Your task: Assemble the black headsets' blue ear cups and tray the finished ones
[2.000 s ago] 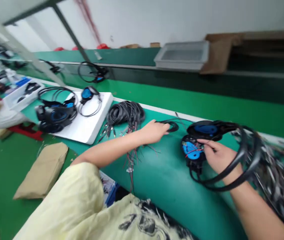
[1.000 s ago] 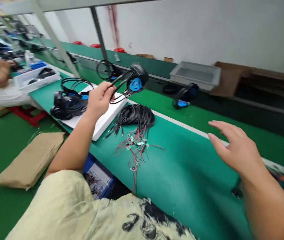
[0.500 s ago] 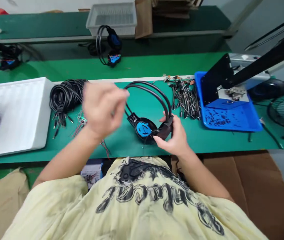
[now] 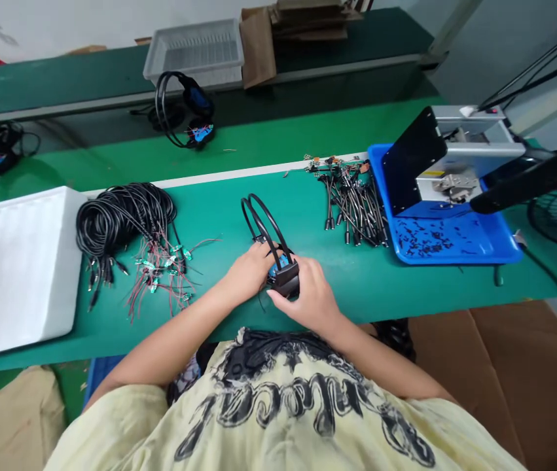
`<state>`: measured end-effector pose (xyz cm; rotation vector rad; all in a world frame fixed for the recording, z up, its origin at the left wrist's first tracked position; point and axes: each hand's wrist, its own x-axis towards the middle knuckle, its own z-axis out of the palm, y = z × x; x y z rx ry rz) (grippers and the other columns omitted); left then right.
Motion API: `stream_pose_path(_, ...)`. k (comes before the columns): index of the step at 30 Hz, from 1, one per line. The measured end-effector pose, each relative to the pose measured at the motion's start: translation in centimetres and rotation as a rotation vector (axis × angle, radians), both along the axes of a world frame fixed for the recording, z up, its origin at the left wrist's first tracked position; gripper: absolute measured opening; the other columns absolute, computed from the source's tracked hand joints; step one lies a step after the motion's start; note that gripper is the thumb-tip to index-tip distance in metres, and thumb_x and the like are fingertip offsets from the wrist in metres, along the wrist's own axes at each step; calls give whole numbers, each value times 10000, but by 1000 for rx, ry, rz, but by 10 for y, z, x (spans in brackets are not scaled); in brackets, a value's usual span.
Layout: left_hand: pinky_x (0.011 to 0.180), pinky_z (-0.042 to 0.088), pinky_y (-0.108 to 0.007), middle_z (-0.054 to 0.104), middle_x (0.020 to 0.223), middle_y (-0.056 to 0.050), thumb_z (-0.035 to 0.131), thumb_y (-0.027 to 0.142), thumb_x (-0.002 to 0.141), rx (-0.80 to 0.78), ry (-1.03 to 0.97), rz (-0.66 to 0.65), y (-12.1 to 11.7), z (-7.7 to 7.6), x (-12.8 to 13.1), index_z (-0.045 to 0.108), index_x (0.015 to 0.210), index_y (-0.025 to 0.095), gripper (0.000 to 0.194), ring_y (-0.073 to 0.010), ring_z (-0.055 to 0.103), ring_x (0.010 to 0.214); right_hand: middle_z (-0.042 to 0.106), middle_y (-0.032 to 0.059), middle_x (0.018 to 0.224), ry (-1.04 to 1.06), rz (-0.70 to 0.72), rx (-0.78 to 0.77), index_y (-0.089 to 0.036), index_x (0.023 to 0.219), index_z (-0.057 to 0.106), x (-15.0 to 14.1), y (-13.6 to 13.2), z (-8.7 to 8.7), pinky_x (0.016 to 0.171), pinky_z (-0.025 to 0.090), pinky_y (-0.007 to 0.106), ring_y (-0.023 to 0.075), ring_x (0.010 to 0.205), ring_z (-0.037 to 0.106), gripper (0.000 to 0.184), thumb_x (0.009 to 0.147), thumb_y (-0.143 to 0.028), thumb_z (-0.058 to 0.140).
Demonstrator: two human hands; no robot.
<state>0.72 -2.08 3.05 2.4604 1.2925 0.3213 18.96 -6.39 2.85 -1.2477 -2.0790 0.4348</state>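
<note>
A pair of black headphones [image 4: 287,278] stands on the green bench in front of me, its double headband arching upward. My right hand [image 4: 315,291] is closed round the near black end of the headband, thumb on the side toward me. My left hand [image 4: 251,271] is closed on the headphones from the left, its fingertips by the blue inside of an earcup and partly hidden behind the band. To the left lie a coil of black cables [image 4: 125,216] and thin red wires with small green circuit boards [image 4: 167,261].
Short black leads [image 4: 351,203] lie in a heap at right, beside a blue tray [image 4: 494,252] holding a machine [image 4: 474,150] and black bits. A white foam tray [image 4: 27,261] stands at left. Another open headset [image 4: 184,108] sits at the back, under a shelf [image 4: 86,75].
My left hand has come down from the air onto the headphones. The headphones have been turned and lowered toward the bench, still in my right hand. The camera view has shifted.
</note>
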Motion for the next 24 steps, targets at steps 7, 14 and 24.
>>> stream_pose_path(7,861,511,-338,656,1025,-93,469,214,965,13,221,-113,23,10,-5,655,1052,166,211,-220,603,990,573,167,1171,4,-11,-77,-159,1346,387,-4,13,-6,892,520,494,317,1083,541,719,792,-521,667)
stream_pose_path(14,685,504,-331,654,952,-90,470,219,949,101,338,-91,33,5,-3,670,956,200,201,-249,617,915,574,167,1189,-39,11,-73,-163,1361,353,-8,12,-4,904,511,496,319,1094,543,717,825,-552,628)
stream_pose_path(24,891,557,-374,706,1137,-68,437,225,971,231,144,34,-7,-15,-103,640,1163,248,280,-218,667,1018,590,170,1199,-60,18,-89,-156,1376,360,-6,11,-5,876,521,481,321,1090,559,736,833,-588,606)
